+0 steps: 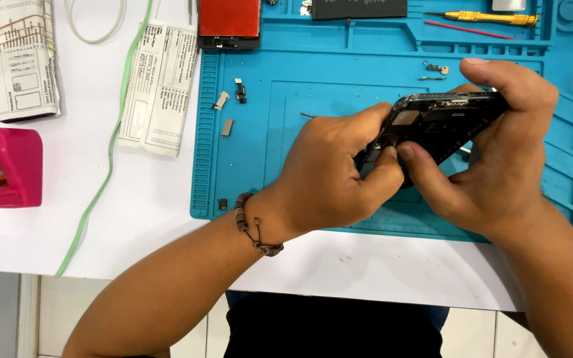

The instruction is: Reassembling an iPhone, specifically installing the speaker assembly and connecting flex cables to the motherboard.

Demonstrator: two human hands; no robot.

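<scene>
Both forearms reach over the white desk (154, 199) front edge; blue repair mat (266, 172) lies across its middle; left hand (329, 176) and right hand (499, 166) both grip the opened black phone chassis (442, 122) above the mat; small metal parts (223, 106) lie near the mat's left edge

White table (366, 272), pale tiled floor (127, 311) below (grey strip at left), even light

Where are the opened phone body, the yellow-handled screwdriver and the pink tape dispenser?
opened phone body (432, 122), head view, on its dark inner frame.
yellow-handled screwdriver (492, 18), head view, on the handle.
pink tape dispenser (14, 166), head view, on its pink side.
</scene>
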